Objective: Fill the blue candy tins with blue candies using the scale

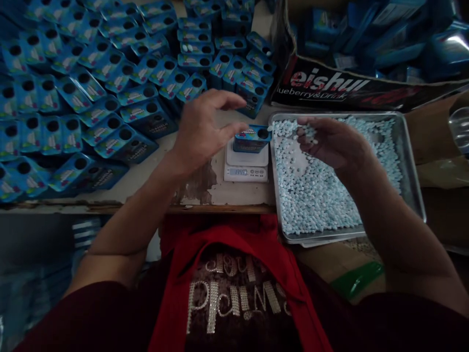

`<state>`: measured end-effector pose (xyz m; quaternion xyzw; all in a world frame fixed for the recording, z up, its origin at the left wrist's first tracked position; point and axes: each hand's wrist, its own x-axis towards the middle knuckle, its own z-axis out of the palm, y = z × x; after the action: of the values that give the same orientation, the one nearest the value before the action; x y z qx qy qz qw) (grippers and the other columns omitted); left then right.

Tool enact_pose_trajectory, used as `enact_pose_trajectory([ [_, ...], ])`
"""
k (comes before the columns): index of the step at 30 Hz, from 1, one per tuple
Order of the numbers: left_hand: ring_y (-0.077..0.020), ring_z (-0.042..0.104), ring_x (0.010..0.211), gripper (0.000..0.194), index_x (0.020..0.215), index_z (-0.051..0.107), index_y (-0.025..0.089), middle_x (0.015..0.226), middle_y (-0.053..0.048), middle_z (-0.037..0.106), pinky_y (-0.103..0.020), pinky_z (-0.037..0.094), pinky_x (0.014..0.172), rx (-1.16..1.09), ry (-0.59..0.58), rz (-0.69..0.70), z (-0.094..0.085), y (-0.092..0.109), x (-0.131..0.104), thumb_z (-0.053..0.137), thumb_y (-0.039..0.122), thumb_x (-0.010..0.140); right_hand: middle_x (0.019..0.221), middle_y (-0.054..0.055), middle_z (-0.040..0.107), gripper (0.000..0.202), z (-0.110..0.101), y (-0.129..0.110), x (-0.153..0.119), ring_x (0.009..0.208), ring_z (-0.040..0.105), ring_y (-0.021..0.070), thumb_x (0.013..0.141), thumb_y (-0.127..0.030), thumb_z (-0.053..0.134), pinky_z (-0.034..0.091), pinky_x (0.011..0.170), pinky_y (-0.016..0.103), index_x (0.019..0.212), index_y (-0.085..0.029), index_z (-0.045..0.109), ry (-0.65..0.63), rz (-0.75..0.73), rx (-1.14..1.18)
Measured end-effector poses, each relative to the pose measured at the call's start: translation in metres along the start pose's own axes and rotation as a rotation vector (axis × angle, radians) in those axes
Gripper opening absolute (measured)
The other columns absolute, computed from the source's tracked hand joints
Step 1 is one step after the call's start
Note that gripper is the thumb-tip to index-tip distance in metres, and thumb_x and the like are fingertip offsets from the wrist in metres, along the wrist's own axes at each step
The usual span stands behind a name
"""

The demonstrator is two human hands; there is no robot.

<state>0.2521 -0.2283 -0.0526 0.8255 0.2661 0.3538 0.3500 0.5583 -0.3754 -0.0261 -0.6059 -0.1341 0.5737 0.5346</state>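
Observation:
A small blue tin point(252, 139) with a round dark hole in its top stands upright on a white digital scale point(246, 174) with a lit display. My left hand point(205, 129) hovers at the tin's left, thumb and fingers spread with nothing between them; the thumb tip overlaps the tin's edge, and I cannot tell if it touches. Over the metal tray point(411, 171), my right hand point(330, 142) holds several small pale blue and white candies point(309, 134) in its curled fingers. Many more such candies point(322, 205) cover the tray's bottom. One pale candy shows at the tin's right edge.
Many blue tins point(106, 98) with open holes stand in rows across the table's left and back. A black printed carton point(330, 85) at the back right holds more blue packages. The table's wooden front edge point(220, 209) runs before me, above a red apron point(220, 232).

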Motion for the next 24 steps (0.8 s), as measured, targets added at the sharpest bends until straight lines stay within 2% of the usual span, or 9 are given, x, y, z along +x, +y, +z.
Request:
enact_pose_trajectory([
  [2, -0.0336, 0.083, 0.13, 0.026, 0.124, 0.09, 0.035, 0.129, -0.001, 0.089, -0.053, 0.068, 0.12, -0.004, -0.057, 0.04, 0.015, 0.01, 0.015, 0.102, 0.041, 0.102, 0.083, 0.002, 0.073, 0.017, -0.009, 0.001, -0.004, 0.071, 0.068, 0.0117, 0.11, -0.011, 0.073, 0.059, 0.057, 0.015, 0.099, -0.019, 0.084, 0.059, -0.004, -0.013],
  [5, -0.0363, 0.082, 0.131, 0.034, 0.127, 0.091, 0.031, 0.132, -0.006, 0.088, -0.054, 0.066, 0.119, 0.031, -0.176, 0.081, 0.036, 0.021, 0.036, 0.107, 0.027, 0.097, 0.079, 0.003, 0.071, 0.022, -0.02, 0.008, -0.009, 0.065, 0.065, 0.0112, 0.112, -0.009, 0.068, 0.055, 0.05, 0.014, 0.1, -0.018, 0.084, 0.127, 0.024, -0.009],
  [9, -0.0386, 0.08, 0.134, 0.037, 0.125, 0.092, 0.033, 0.137, -0.006, 0.086, -0.056, 0.065, 0.123, 0.04, -0.305, 0.058, 0.051, 0.026, 0.05, 0.11, 0.028, 0.093, 0.081, 0.002, 0.073, 0.019, -0.023, 0.023, -0.014, 0.064, 0.069, 0.0133, 0.108, -0.007, 0.081, 0.059, 0.049, 0.017, 0.096, -0.022, 0.082, 0.141, -0.001, 0.008],
  [11, -0.0394, 0.08, 0.137, 0.029, 0.123, 0.093, 0.03, 0.137, -0.007, 0.086, -0.056, 0.063, 0.126, 0.061, -0.351, 0.054, 0.053, 0.024, 0.05, 0.106, 0.026, 0.097, 0.08, 0.003, 0.073, 0.016, -0.018, 0.026, -0.017, 0.063, 0.069, 0.0134, 0.107, -0.012, 0.089, 0.058, 0.05, 0.017, 0.095, -0.02, 0.083, 0.103, -0.019, -0.04],
  [13, -0.0384, 0.082, 0.135, 0.018, 0.118, 0.094, 0.028, 0.134, -0.008, 0.088, -0.054, 0.062, 0.127, 0.062, -0.382, 0.043, 0.054, 0.02, 0.046, 0.099, 0.023, 0.102, 0.075, 0.004, 0.071, 0.019, -0.008, 0.024, -0.02, 0.059, 0.065, 0.0119, 0.108, -0.019, 0.094, 0.053, 0.047, 0.015, 0.093, -0.017, 0.083, 0.044, -0.042, -0.107],
  [15, -0.0366, 0.084, 0.132, 0.012, 0.115, 0.094, 0.029, 0.129, -0.007, 0.089, -0.051, 0.063, 0.126, 0.023, -0.363, 0.019, 0.054, 0.015, 0.039, 0.093, 0.022, 0.104, 0.074, 0.004, 0.07, 0.025, 0.006, 0.018, -0.023, 0.059, 0.062, 0.0106, 0.11, -0.022, 0.094, 0.049, 0.048, 0.015, 0.089, -0.016, 0.081, -0.019, -0.078, -0.16],
  [19, -0.0348, 0.085, 0.13, 0.01, 0.109, 0.094, 0.026, 0.129, -0.007, 0.091, -0.05, 0.066, 0.123, -0.052, -0.248, 0.016, 0.051, 0.006, 0.022, 0.091, 0.019, 0.102, 0.075, 0.002, 0.07, 0.032, 0.039, 0.006, -0.022, 0.061, 0.057, 0.0101, 0.112, -0.016, 0.091, 0.047, 0.054, 0.017, 0.083, -0.018, 0.076, -0.131, -0.143, -0.275],
  [22, -0.0365, 0.084, 0.135, 0.006, 0.106, 0.094, 0.027, 0.136, -0.007, 0.089, -0.052, 0.067, 0.124, -0.056, -0.233, 0.004, 0.041, 0.006, 0.01, 0.094, 0.024, 0.1, 0.074, -0.003, 0.065, 0.038, 0.056, -0.001, -0.012, 0.063, 0.055, 0.0116, 0.099, -0.01, 0.103, 0.043, 0.056, 0.021, 0.083, -0.022, 0.071, -0.14, -0.186, -0.324],
  [24, -0.0383, 0.081, 0.142, 0.008, 0.108, 0.093, 0.029, 0.14, -0.006, 0.087, -0.054, 0.067, 0.125, -0.052, -0.216, -0.036, 0.031, 0.007, 0.005, 0.096, 0.033, 0.102, 0.075, -0.005, 0.063, 0.044, 0.063, -0.005, -0.001, 0.071, 0.06, 0.0144, 0.087, -0.002, 0.108, 0.045, 0.061, 0.023, 0.083, -0.023, 0.069, -0.14, -0.242, -0.363],
])
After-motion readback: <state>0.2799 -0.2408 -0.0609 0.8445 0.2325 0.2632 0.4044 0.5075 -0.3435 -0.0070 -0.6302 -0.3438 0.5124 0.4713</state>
